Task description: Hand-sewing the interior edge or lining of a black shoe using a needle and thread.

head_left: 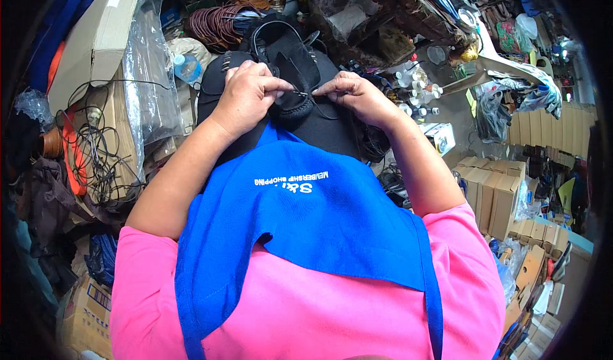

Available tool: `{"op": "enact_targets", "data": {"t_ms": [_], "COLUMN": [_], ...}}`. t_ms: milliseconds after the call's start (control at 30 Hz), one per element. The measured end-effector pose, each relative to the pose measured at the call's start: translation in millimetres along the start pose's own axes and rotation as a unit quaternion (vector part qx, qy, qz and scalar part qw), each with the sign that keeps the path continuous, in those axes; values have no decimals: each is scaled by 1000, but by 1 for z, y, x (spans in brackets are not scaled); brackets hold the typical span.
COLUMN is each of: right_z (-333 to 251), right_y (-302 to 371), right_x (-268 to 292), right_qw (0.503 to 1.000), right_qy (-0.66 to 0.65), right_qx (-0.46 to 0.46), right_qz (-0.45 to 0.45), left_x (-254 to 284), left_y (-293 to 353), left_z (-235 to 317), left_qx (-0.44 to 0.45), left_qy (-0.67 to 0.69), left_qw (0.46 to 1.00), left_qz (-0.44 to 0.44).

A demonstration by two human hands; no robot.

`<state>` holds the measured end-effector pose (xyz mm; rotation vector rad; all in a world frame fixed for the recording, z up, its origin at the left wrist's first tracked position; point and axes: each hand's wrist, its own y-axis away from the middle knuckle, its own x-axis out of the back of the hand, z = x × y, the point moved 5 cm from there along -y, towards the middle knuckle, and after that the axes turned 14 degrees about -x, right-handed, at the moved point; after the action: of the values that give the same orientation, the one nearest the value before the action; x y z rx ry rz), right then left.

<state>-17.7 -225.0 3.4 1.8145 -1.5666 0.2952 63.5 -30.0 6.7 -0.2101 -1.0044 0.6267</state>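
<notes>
A black shoe (pixel 295 66) lies on my lap over dark trousers, its opening toward the far side and its rounded, ridged end near me. My left hand (pixel 250 93) rests on the shoe's left side, its fingers curled and the index finger reaching to the middle. A small thin shiny piece shows by that fingertip; I cannot tell what it is. From the right, my right hand (pixel 359 97) pinches a thin black thread (pixel 327 114) close to the shoe. The two hands' fingertips are a small gap apart.
On the left stand cardboard boxes (pixel 102 31), with tangled black cable (pixel 96 149) beside them. A coil of brown cord (pixel 217 28) lies beyond my left hand. Several small bottles (pixel 415 82) stand to the right. Stacked cartons (pixel 491 191) are farther right. A blue apron (pixel 306 219) covers my front.
</notes>
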Motion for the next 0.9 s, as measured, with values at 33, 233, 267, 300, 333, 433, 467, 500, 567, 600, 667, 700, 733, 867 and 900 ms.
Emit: {"op": "enact_targets", "data": {"t_ms": [33, 233, 267, 300, 333, 433, 467, 500, 567, 600, 667, 700, 733, 867, 900], "right_z": [0, 1, 2, 2, 1, -1, -2, -2, 0, 0, -1, 0, 1, 3, 3], "right_y": [-1, -4, -3, -3, -3, -2, -1, -1, -1, -1, -1, -2, -2, -3, -3], "right_x": [0, 1, 0, 1, 2, 2, 2, 2, 1, 1, 1, 1, 1, 1, 1], "right_qw": [1000, 1000, 1000, 1000, 1000, 999, 999, 999, 997, 997, 997, 997, 998, 998, 998], "right_qy": [1, -2, -3, -4, -4, -11, -17, -17, -43, -43, -35, -35, -32, -35, -35], "right_qx": [7, 4, 1, 1, -4, -5, -3, -3, -24, -24, -18, -18, -7, -7, -7], "right_qz": [-7, -20, -20, -20, -27, -35, -35, -35, -58, -58, -62, -61, -59, -53, -53], "left_x": [-1, 0, -1, -1, -1, -2, -3, -3, -2, -2, -1, -1, -1, 0, 0], "left_y": [1, 1, 1, 1, 1, 4, 4, 4, 4, 4, 4, 4, 4, 3, 3], "left_z": [-2, -2, -3, -3, -3, -4, -4, -4, -4, -4, -4, -4, -5, -4, -3], "left_qx": [7, 15, 22, 21, 22, 16, 8, 8, 14, 13, 13, 13, 12, 15, 15], "left_qy": [4, 1, 0, 0, -2, -9, -11, -12, 5, 5, 17, 17, 18, 17, 17], "left_qw": [1000, 1000, 999, 999, 999, 1000, 1000, 1000, 1000, 1000, 1000, 1000, 1000, 1000, 1000], "left_qz": [-5, -18, -23, -24, -25, -24, -23, -23, -15, -15, -14, -14, -14, -17, -17]}}
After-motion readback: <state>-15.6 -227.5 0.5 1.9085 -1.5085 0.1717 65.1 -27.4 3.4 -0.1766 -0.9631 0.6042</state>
